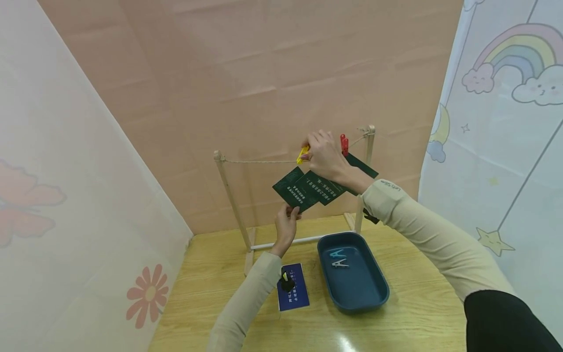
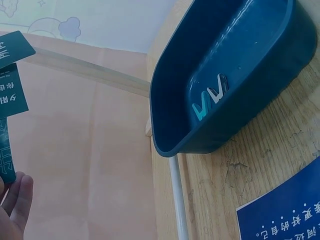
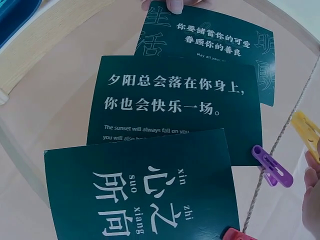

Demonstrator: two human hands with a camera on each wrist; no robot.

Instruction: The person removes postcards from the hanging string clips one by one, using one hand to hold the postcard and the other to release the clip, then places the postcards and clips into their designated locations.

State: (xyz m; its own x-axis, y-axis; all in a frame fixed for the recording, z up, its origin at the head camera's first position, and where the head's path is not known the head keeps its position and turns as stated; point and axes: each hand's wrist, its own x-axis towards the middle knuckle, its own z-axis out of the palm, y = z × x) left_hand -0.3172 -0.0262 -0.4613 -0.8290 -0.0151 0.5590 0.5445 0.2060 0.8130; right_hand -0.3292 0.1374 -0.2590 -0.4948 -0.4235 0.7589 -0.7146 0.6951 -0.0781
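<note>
Pink cloth [image 1: 264, 73] backs the cord [image 1: 259, 162]. Below the cord, the left hand [image 1: 287, 226] pinches a card [image 1: 292, 189]; beside the cord, the right hand [image 1: 324, 155] grips a yellow clip [image 1: 302, 155]. Should that clip catch only cord, the card could drop; a jolt might loosen the purple clip [image 3: 275, 169].

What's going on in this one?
A person is at a string with green cards and pegs. The left hand holds one green card by its edge; the right hand pinches a yellow peg at the string, not yet on that card. Two other green cards already hang there, one by a purple peg, one by a red peg. Two more pegs lie in the tray, and a blue card lies beside it.
</note>
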